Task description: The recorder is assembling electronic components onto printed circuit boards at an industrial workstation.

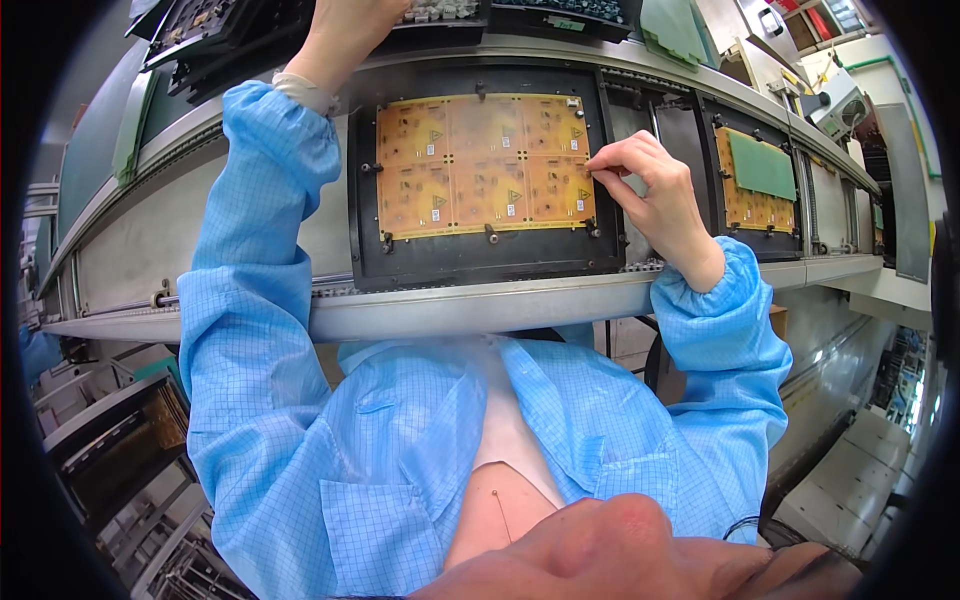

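In front of me lies a yellow-orange circuit board panel point(475, 180), divided into several like sections and seated in a black carrier point(440, 265). Small pegs around the carrier border the panel. At the panel's right edge is my right hand point(655, 190), thumb and forefinger pinched together. Whatever they hold, if anything, is too small to make out. A small white part point(573, 102) sits at the panel's upper right corner. My left hand point(345, 35) reaches to the far side, beside a dark bin of whitish small parts point(445, 10); its fingers lie beyond the picture's upper edge.
Metal conveyor rails point(430, 311) run across, near and far of the carrier. To the right, a second carrier bears another yellow panel point(740, 210) with a green sheet point(765, 168) on it. A bin of dark bluish parts point(575, 10) stands at the back.
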A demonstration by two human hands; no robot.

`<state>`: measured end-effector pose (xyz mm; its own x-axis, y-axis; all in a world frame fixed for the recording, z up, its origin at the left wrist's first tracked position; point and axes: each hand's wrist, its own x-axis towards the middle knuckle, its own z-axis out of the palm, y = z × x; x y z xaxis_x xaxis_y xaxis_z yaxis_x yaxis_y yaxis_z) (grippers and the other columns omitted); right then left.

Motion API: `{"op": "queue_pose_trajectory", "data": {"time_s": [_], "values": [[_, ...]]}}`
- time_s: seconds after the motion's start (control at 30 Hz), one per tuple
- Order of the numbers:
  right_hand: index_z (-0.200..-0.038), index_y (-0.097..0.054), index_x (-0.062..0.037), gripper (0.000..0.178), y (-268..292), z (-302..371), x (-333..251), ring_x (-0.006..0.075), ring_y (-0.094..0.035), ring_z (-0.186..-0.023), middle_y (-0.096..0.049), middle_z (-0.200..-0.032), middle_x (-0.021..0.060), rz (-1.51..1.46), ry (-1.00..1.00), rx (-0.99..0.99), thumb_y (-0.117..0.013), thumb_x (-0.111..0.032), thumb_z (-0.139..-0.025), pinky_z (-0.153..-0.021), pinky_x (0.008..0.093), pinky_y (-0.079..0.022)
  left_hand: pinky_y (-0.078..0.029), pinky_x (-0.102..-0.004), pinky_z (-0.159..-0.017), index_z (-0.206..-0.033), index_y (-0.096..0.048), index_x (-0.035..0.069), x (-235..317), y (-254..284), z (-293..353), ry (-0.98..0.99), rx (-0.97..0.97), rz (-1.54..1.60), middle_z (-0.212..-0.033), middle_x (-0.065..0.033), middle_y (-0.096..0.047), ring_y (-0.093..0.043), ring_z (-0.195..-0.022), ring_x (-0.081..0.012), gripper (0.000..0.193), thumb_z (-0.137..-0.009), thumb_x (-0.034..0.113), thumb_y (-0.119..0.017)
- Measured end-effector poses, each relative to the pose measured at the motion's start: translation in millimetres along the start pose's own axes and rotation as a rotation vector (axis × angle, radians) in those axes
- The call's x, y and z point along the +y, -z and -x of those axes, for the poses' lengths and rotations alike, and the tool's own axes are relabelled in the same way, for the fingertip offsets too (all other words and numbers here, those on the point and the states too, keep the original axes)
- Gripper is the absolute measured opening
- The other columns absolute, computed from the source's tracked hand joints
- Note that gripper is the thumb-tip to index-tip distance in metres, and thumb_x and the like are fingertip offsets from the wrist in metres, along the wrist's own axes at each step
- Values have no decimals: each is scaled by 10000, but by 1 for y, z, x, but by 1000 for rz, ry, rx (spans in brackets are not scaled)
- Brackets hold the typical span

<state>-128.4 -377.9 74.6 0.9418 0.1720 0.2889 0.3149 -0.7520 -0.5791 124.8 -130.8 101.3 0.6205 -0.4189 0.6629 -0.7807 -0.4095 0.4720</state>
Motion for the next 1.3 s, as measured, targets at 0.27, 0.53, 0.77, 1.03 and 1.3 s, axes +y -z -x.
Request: {"op": "queue_pose_trajectory", "data": {"time_s": [0.27, 0.53, 0.77, 1.03, 1.3], "values": [[-1078, -669, -12, 273, 5, -3, -5, 233, -657, -837, -658, -894, 101, 40, 19, -37, -716, 68, -821, -724, 326, -574, -485, -263, -603, -927, -697, -2, -8, 10, 19, 34, 6, 43, -797, -96, -644, -632, -675, -161, 59, -871, 10, -711], [-1077, -651, -4, 286, 9, -15, -11, 242, -634, -823, -649, -865, 107, 200, 104, -134, -711, 72, -808, -710, 341, -572, -472, -231, -619, -955, -711, 3, 34, 30, 26, 153, 17, 190, -801, -41, -626, -611, -717, -91, 72, -883, 12, -712], [-1111, -647, -26, 347, 6, -17, -15, 261, -612, -794, -668, -851, 103, 362, 200, -173, -738, 38, -782, -694, 355, -543, -534, -279, -739, -1040, -720, 56, 43, 38, 42, 77, -165, 329, -933, -41, -680, -666, -839, -147, 130, -919, 89, -685], [-1223, -616, -45, 288, 9, 5, 15, 290, -670, -749, -677, -862, 156, 337, -107, 97, -572, 29, -948, -679, 363, -545, -570, -270, -814, -1037, -726, -8, 75, 18, 81, 354, -463, 635, -961, -96, -743, -711, -911, -146, 144, -905, 42, -695], [-1172, -636, -15, 243, -7, -28, 0, 183, -715, -794, -713, -870, 148, -173, -244, -39, -546, 33, -951, -705, 309, -567, -558, -307, -745, -982, -753, 22, 76, 20, 91, 134, -499, 441, -906, -99, -692, -706, -839, -231, 119, -881, 63, -706]]}}
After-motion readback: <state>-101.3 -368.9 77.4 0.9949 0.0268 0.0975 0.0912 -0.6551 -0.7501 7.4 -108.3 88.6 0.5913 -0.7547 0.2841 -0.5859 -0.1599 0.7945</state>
